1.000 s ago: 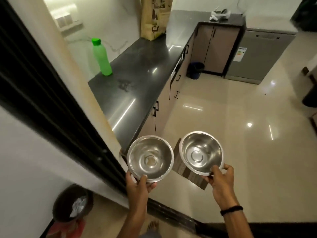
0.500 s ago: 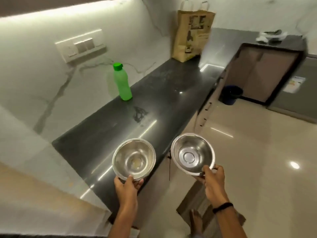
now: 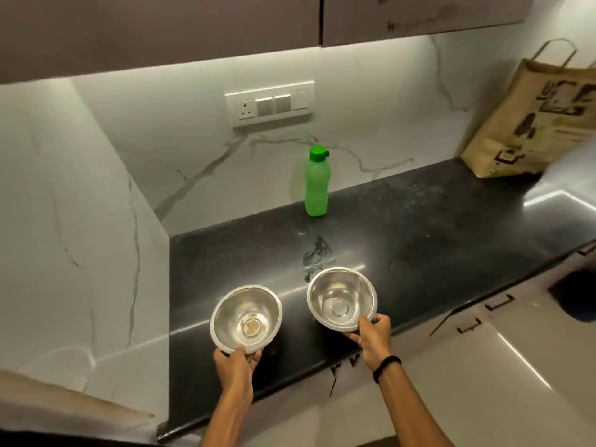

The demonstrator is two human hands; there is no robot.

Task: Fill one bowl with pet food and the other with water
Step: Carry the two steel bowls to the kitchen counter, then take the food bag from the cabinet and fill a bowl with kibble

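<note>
We: L hand (image 3: 237,366) grips L bowl (image 3: 246,314) near rim | R hand (image 3: 372,337) grips R bowl (image 3: 342,298) | both our side of bottle (image 3: 316,185)

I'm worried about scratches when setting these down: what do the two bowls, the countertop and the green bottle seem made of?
The left bowl and right bowl: likely stainless steel, polished; they mirror the light. The countertop: dark polished stone, perhaps granite, with sharp light reflections. The green bottle: translucent plastic, by its soft glow; cap opaque.
</note>
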